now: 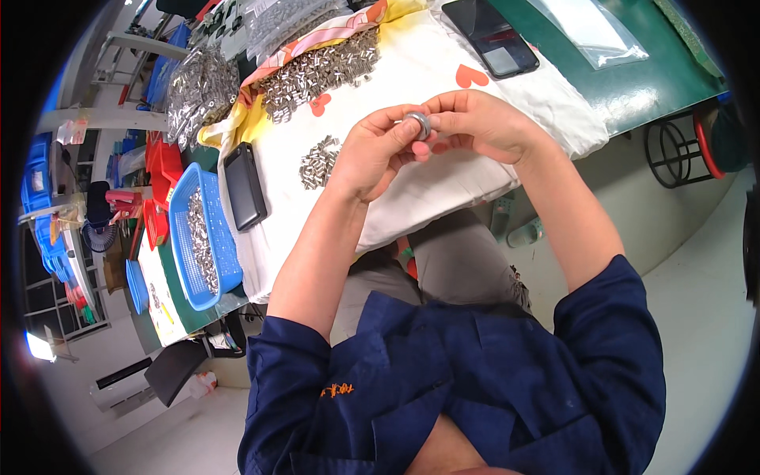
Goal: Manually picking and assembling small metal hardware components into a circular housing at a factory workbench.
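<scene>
both hands work together near the upper middle of the frame, over the edge of a white cloth (289, 229). the left hand (372, 150) has its thumb and fingers closed on a small grey ring-shaped piece (426, 125), the thumb lying over its near face. the right hand (487, 131) meets it from the other side, thumb and forefinger drawn together at its rim — whether they pinch it firmly or only steady it, i cannot tell.

the step in hand looks like close fingertip work on this one piece, turning or fitting it perhaps; whether something sits inside the ring is hidden by the fingers. the next move seems to call for a steady left pinch and a small, careful action from the right fingertips, as a piece this small could slip.

left of the hands lies a small pile of metal pieces (319, 164), with a larger heap (321, 75) above it at upper centre. more small metal parts (199, 237) fill a blue basket (228, 265) at middle left — both hands are well apart from it.
</scene>
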